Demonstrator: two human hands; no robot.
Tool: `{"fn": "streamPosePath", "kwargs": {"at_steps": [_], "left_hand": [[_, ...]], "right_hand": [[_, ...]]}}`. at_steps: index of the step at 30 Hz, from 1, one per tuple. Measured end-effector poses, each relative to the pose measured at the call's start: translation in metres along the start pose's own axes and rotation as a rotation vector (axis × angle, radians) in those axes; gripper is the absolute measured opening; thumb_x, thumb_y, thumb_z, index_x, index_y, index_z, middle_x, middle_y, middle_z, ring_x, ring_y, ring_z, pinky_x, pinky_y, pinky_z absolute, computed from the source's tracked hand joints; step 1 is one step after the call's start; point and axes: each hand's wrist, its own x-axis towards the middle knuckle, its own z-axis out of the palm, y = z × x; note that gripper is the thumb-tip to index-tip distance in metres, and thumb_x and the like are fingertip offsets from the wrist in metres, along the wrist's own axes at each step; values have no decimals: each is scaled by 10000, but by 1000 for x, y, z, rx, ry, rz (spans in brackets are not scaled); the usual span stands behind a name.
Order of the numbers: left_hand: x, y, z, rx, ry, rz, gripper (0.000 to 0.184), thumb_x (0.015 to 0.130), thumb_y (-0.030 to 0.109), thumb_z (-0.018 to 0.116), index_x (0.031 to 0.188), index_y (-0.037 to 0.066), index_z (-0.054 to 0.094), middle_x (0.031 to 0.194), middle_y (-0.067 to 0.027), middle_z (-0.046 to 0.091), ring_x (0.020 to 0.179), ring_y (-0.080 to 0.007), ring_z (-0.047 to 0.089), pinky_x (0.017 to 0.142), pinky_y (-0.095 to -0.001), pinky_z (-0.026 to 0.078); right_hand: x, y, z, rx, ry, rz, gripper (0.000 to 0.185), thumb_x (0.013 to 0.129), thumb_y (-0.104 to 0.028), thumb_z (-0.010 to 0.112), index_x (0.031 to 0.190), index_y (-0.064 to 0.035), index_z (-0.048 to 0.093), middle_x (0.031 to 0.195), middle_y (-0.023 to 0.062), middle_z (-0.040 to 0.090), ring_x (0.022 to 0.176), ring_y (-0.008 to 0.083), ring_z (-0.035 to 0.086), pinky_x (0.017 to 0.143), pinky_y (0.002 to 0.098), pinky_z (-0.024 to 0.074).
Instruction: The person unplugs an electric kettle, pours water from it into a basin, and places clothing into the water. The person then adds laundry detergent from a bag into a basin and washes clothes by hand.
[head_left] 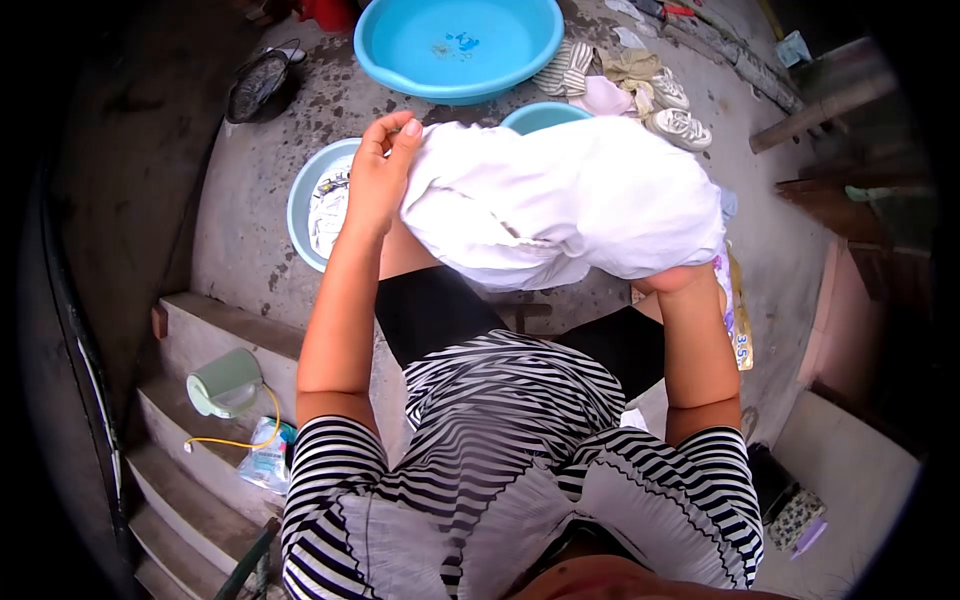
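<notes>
A white garment (560, 200) is stretched in the air above my lap, bunched and creased in the middle; its exact kind does not show. At its left edge, my left hand (382, 170) has curled fingers and the thumb against the fabric. The garment's right end covers most of my right hand (675, 279), so only the wrist and the base of the hand show and the fingers are hidden. Below the left hand, a light blue basin (298, 215) holds white clothing with dark print (328, 205). Another blue basin (545, 117) is partly hidden behind the garment.
A large blue tub (460, 88) stands at the top on wet concrete. White sneakers (678, 128) and crumpled clothes (605, 92) lie right of it. A dark basket (262, 85) is at upper left. Steps (215, 470) at lower left carry a green pail (225, 383) and a plastic packet (267, 455).
</notes>
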Motion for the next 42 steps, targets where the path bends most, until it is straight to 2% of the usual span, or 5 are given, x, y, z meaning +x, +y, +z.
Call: {"fn": "streamPosePath", "kwargs": {"at_steps": [28, 31, 33, 37, 42], "left_hand": [[-7, 44, -163, -1044, -204, -80, 426, 770, 205, 362, 1089, -45, 495, 1072, -230, 535, 985, -354, 527, 891, -469, 404], [-20, 63, -126, -1008, -265, -194, 377, 796, 201, 426, 1064, -53, 502, 1001, -206, 572, 899, -332, 568, 833, -437, 449], [-30, 79, -75, -1009, -244, -219, 322, 773, 145, 494, 1021, -59, 514, 919, -170, 598, 806, -265, 601, 744, -375, 496], [-83, 114, 27, -311, -449, -60, 302, 743, 228, 606, 918, -12, 555, 769, -115, 621, 683, -182, 613, 573, -284, 488], [-146, 121, 110, -57, -791, 296, 377, 618, 166, 602, 905, -39, 470, 760, -231, 557, 749, -396, 549, 673, -446, 433]], "right_hand": [[-92, -202, -165, -413, 631, 0, 358, 808, -136, 490, 1137, 2, 502, 1097, 168, 548, 988, 247, 538, 882, 333, 413], [-67, -166, -188, -1624, 1142, 93, 373, 766, -93, 539, 1135, -41, 524, 1057, 177, 557, 984, 265, 535, 857, 341, 419], [-39, -96, -113, -2374, 628, -542, 385, 741, -82, 586, 1124, -85, 541, 1044, 184, 546, 999, 255, 517, 861, 308, 399], [-5, 19, 16, -908, -482, -198, 363, 818, -152, 560, 1130, 20, 492, 1129, 137, 522, 1039, 171, 493, 910, 278, 361], [-28, 31, 44, -1110, -911, 258, 370, 816, -154, 559, 1134, 20, 487, 1132, 139, 520, 1038, 175, 494, 908, 281, 364]]}}
